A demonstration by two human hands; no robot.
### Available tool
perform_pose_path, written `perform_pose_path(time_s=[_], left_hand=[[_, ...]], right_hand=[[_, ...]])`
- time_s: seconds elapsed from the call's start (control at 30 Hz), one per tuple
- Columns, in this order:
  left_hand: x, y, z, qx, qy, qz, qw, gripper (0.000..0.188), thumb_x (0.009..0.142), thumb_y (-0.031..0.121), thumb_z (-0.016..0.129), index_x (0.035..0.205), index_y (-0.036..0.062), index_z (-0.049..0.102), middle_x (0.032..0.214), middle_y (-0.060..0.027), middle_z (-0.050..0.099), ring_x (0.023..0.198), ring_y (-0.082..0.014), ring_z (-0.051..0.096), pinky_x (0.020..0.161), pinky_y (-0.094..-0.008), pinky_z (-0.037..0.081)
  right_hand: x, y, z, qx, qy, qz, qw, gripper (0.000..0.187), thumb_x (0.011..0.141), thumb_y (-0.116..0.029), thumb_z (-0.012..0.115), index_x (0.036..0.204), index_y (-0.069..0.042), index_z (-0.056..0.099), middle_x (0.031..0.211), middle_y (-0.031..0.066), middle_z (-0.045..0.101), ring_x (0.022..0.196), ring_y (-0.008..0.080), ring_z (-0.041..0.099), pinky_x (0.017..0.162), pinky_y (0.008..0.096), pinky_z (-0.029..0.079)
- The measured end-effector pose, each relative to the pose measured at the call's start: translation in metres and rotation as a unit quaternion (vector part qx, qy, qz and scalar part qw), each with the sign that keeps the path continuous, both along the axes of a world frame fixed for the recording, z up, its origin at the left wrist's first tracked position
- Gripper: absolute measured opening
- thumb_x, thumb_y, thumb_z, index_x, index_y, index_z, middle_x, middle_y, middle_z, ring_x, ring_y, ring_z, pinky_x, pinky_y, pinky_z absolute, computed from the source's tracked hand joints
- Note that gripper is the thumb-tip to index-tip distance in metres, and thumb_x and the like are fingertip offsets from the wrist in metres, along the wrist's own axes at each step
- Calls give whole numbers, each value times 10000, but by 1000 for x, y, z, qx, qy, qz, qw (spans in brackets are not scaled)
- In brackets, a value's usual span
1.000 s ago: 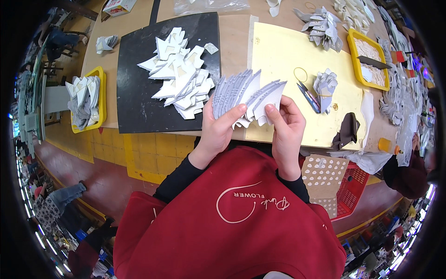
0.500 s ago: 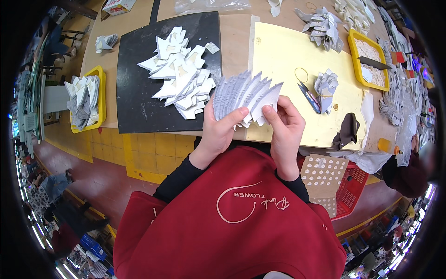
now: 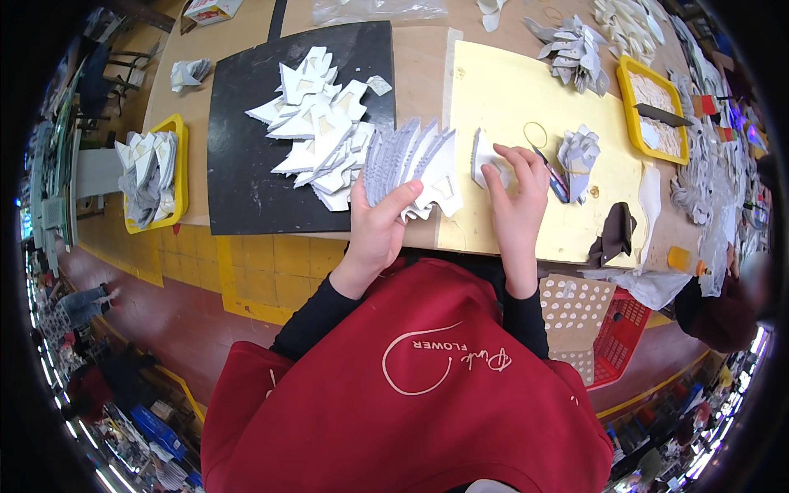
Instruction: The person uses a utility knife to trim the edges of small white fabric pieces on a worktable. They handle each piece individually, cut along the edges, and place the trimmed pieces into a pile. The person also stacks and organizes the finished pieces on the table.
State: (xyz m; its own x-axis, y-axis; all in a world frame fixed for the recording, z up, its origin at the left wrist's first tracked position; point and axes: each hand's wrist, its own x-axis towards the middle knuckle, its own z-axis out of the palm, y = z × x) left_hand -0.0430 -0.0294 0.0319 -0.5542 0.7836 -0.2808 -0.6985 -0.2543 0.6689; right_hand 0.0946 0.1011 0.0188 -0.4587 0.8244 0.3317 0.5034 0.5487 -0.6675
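A fan of overlapping white cut pieces with grey edges (image 3: 412,168) is held over the near edge of the table, between a black board and a yellow sheet. The person's left hand (image 3: 378,220) closes around its lower end, thumb pressed across the front. To its right, the person's right hand (image 3: 519,195) is apart from the fan, thumb and forefinger narrowly spread at a single white piece (image 3: 483,160); whether they grip it or it lies on the yellow sheet (image 3: 509,78) cannot be told. On that sheet, just beyond the right hand, lie a blue-handled tool (image 3: 560,189) and a bundle of grey-white pieces (image 3: 578,156), with a dark brown scrap (image 3: 613,234) nearer the edge. Left of the fan, a heaped pile of white pieces (image 3: 316,123) covers part of the black board (image 3: 242,177). Farther out, a yellow tray (image 3: 182,193) at the far left holds more pieces, another yellow tray (image 3: 629,115) stands at the upper right, and a red basket (image 3: 622,338) sits below the table's right side.
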Motion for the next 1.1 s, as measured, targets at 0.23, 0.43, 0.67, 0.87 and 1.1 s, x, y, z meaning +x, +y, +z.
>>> perform_pose_path(time_s=[0.23, 0.43, 0.67, 0.87, 1.1], left_hand=[[7, 0, -4, -20, 8, -26, 999, 494, 879, -48, 634, 1344, -28, 468, 1245, -124, 612, 1150, -191, 608, 993, -335, 476], [2, -3, 3, 15, -25, -21, 999, 528, 874, -48, 619, 1372, -35, 445, 1265, -129, 603, 1160, -195, 603, 1019, -349, 457], [-1, 2, 9, -3, 62, -50, 997, 488, 864, -66, 627, 1330, -58, 483, 1228, -146, 623, 1138, -199, 617, 991, -330, 478], [-1, 1, 8, -5, 84, -67, 994, 495, 862, -61, 633, 1332, -62, 479, 1249, -159, 616, 1155, -207, 615, 995, -335, 483], [-1, -2, 7, 23, 4, -54, 998, 466, 885, -37, 627, 1327, -68, 483, 1252, -160, 618, 1153, -203, 618, 1000, -340, 479]], right_hand=[[-8, -29, 16, -347, 211, 145, 902, 264, 868, 25, 705, 1119, 68, 636, 983, 46, 648, 831, 80, 567, 753, 218, 465], [-7, -34, 25, -447, 315, 100, 831, 204, 916, 10, 678, 1103, 77, 631, 1007, 68, 661, 897, 84, 604, 798, 221, 494], [-7, -34, 35, -449, 315, 106, 830, 236, 922, -26, 681, 1135, 57, 626, 980, 54, 675, 906, 81, 608, 803, 224, 487], [-4, -35, 35, -456, 268, 104, 842, 235, 928, -46, 678, 1137, 49, 627, 991, 44, 675, 922, 72, 591, 821, 224, 473], [-8, -38, 36, -442, 295, 88, 843, 205, 938, -48, 658, 1117, 47, 626, 1025, 51, 665, 939, 80, 583, 842, 230, 464]])
